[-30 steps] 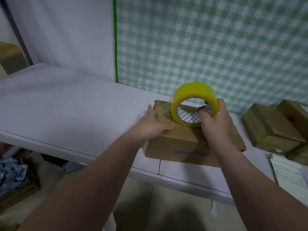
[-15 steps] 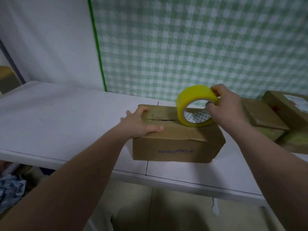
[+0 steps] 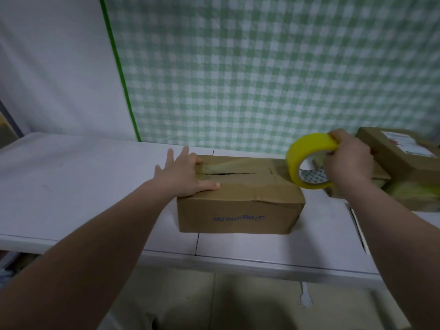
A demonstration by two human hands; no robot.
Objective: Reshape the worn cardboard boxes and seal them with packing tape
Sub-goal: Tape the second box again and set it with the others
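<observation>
The box (image 3: 240,198) lies on the white table (image 3: 71,177), long axis left-right. The left hand (image 3: 183,173) presses flat on its left end. The right hand (image 3: 347,160) grasps the tape roll (image 3: 307,160) past its right end. Checked cloth (image 3: 262,67) hangs behind.

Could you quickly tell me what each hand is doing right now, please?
Left hand: open, fingers pressing flat on top of the brown cardboard box.
Right hand: closed around the yellow packing tape roll.
</observation>
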